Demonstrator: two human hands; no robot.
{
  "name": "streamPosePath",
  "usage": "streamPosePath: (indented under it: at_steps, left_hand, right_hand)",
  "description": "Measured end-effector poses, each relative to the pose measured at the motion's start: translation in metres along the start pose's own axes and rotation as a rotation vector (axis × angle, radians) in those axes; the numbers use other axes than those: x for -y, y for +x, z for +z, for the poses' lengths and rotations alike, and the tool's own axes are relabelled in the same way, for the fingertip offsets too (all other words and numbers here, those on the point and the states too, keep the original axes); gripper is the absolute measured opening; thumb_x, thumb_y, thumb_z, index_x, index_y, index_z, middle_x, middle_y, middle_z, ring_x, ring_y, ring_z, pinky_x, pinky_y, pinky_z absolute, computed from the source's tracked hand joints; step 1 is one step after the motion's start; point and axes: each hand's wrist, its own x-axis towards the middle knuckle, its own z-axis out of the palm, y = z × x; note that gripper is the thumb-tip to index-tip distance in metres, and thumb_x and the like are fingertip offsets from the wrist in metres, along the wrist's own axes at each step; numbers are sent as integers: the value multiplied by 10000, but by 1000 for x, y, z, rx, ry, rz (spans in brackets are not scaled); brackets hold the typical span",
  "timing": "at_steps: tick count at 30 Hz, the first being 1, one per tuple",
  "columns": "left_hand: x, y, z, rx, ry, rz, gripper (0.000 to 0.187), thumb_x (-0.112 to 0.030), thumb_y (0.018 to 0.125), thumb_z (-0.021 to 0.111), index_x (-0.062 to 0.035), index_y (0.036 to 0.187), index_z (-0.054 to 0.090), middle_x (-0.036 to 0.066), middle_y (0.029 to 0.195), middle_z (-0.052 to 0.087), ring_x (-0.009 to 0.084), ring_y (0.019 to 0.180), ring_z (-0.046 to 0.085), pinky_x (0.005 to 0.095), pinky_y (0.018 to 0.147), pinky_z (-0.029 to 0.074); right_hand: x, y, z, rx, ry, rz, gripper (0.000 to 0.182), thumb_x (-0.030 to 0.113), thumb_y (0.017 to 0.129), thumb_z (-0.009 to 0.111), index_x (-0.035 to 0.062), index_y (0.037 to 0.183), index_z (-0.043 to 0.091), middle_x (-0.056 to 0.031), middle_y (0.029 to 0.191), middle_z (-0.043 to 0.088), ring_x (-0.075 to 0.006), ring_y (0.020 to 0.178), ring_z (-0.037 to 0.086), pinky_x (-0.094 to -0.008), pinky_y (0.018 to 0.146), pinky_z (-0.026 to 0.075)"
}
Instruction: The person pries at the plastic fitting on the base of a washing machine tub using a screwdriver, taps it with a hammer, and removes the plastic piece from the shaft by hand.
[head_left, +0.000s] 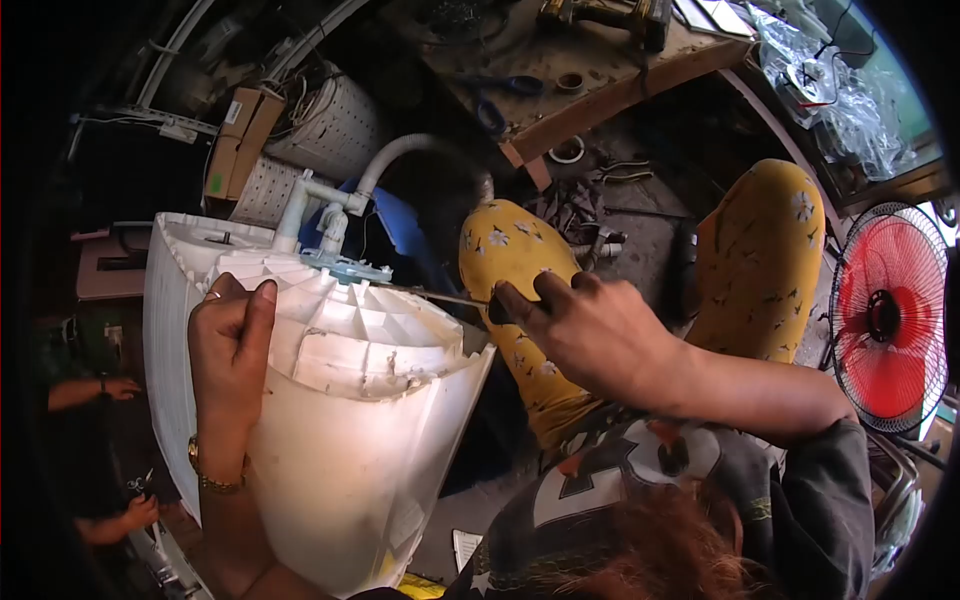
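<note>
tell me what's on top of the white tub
A blue-grey fitting and pale pipes show on the ribbed top of the tub. What lies directly beneath the fitting is covered and cannot be seen.

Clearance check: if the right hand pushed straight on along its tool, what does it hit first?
Likely the grey flange on the white tub: the tool in the right hand points at its near edge. Depth is unclear; the tip may already touch it.

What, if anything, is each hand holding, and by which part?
The right hand grips a thin tool by the end farther from the white tub. The left hand is closed; any hold cannot be told.
</note>
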Motion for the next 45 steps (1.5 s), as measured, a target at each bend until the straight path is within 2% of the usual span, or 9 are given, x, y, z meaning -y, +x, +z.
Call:
streamPosePath:
  at_steps: [13, 15, 21, 25, 26, 30, 34, 38, 45]
  left_hand:
    - [-12, 0, -6, 77, 2, 117, 367, -23, 862, 555, 9, 547, 368, 89, 497, 364, 234, 551, 322, 374, 662, 342]
    - [-17, -4, -6, 123, -5, 135, 350, -11, 833, 567, 4, 541, 375, 94, 503, 381, 250, 551, 340, 373, 641, 340]
    - [-6, -4, -25, 154, -29, 195, 311, -28, 767, 613, -14, 522, 421, 83, 522, 418, 263, 551, 367, 367, 554, 321]
    - [1, -19, -35, 146, -35, 208, 299, -50, 721, 652, -30, 510, 442, 71, 524, 443, 257, 550, 381, 370, 542, 333]
    - [1, -23, -39, 151, -28, 230, 298, -57, 713, 660, -35, 508, 445, 69, 526, 450, 255, 550, 388, 367, 545, 342]
    - [-5, -44, -42, 169, -3, 317, 323, -138, 684, 715, -71, 487, 468, 24, 539, 486, 227, 555, 435, 354, 553, 375]
    - [-23, -44, -49, 249, 16, 282, 320, -208, 700, 730, -105, 482, 519, -11, 538, 506, 196, 564, 457, 346, 550, 371]
    - [-30, -35, -43, 220, 36, 275, 330, -235, 714, 732, -118, 476, 535, -15, 534, 516, 193, 574, 470, 339, 544, 369]
    - [-30, -36, -28, 225, -13, 244, 299, -190, 623, 738, -101, 467, 499, -12, 547, 511, 205, 564, 463, 355, 545, 364]
  right_hand:
    - [-114, 108, -20, -85, -194, -250, 156, 257, 774, 671, 157, 879, 726, -88, 741, 675, -253, 721, 681, -353, 620, 550]
    - [-194, 162, -26, 63, -326, 50, 260, 324, 747, 724, 150, 940, 715, -98, 824, 686, -265, 817, 677, -389, 701, 544]
    - [-153, 187, -26, -234, -173, -228, 420, 298, 701, 777, 75, 1036, 655, -113, 893, 680, -308, 906, 654, -400, 773, 513]
    - [-135, 196, -97, 55, 214, -209, 384, 240, 718, 772, 60, 1024, 627, -112, 933, 662, -232, 871, 647, -316, 766, 501]
    - [-136, 209, -103, -362, 75, -616, 326, 310, 803, 705, 52, 984, 619, -59, 801, 646, -181, 705, 638, -313, 633, 518]
    - [-52, 229, -157, -421, 998, -451, 543, 462, 854, 647, 71, 1195, 486, -58, 914, 593, -156, 817, 570, -278, 704, 476]
    - [3, 272, -158, -455, 1615, -814, 459, 426, 944, 552, 50, 1197, 474, -26, 883, 540, -106, 782, 509, -237, 630, 443]
    - [62, 352, -133, -980, 1457, -1087, 322, 333, 995, 498, 35, 1116, 501, -1, 877, 498, -78, 811, 440, -216, 729, 397]
    - [84, 359, -109, -922, 1513, -1027, 265, 284, 1000, 492, 27, 1059, 513, -29, 912, 513, -106, 877, 445, -245, 812, 393]
